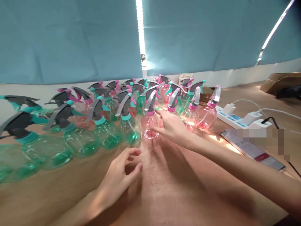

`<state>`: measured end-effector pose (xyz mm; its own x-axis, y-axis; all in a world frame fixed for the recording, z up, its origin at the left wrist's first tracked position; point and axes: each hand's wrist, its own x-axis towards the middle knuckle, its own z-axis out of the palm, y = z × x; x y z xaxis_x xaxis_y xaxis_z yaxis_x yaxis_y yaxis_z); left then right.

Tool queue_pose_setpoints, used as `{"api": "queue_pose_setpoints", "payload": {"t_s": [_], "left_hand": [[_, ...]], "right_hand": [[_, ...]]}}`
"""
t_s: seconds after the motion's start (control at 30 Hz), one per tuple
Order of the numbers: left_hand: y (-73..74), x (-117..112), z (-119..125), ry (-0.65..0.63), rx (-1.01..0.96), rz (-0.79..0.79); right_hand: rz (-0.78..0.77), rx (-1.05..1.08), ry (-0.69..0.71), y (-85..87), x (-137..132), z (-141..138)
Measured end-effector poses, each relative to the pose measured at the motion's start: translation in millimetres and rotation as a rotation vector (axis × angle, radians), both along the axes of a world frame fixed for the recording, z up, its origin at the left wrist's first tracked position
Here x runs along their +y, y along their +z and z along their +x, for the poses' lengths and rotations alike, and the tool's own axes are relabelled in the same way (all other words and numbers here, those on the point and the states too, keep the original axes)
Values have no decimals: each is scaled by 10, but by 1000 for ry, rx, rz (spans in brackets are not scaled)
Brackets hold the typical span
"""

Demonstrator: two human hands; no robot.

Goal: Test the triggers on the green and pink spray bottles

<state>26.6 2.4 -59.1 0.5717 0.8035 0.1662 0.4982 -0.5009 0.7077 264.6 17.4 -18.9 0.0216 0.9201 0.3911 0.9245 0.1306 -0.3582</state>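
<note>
A pink spray bottle [149,123] with a grey trigger head stands upright at the middle of the front row. My right hand [172,127] is at its right side, thumb and forefinger spread apart; the thumb overlaps the bottle's lower body and the forefinger is near its collar. Whether they touch it I cannot tell. Over the table in front, my left hand [124,169] has loosely curved fingers apart from the thumb, with nothing in it. Nearest to it is a green spray bottle [129,130] with a teal collar.
Several green bottles [107,133] line the left, with more bottles behind. Pink bottles [207,116] stand on the right. A power strip [231,117] with plugged-in chargers and a phone [252,150] lie at right. Blue blinds [70,40] hang behind; a brown package [279,83] sits far right.
</note>
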Motion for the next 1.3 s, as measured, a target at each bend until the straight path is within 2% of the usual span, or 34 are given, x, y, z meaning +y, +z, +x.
{"api": "queue_pose_setpoints", "payload": {"t_s": [0.13,0.23,0.37,0.63,0.8,1.07,1.2,1.3], "left_hand": [[40,9,102,-48,22,-23],[61,16,176,-83,16,-6],[97,4,300,-119,-11,-58],[161,-41,513,-127,-112,-83],[161,-59,545,-114,-142,-144],[315,-39,719,-44,-299,-210],[421,-14,867,6,-341,-107],[471,0,975,-1,-341,-77]], "right_hand": [[125,116,30,20,-274,230],[155,184,-82,14,-402,458],[133,208,-239,-3,-374,642],[50,166,-266,-20,-23,523],[2,125,-273,-45,44,507],[-70,67,-205,37,-153,544],[-83,46,-153,74,-377,505],[-83,42,-122,71,-603,452]]}}
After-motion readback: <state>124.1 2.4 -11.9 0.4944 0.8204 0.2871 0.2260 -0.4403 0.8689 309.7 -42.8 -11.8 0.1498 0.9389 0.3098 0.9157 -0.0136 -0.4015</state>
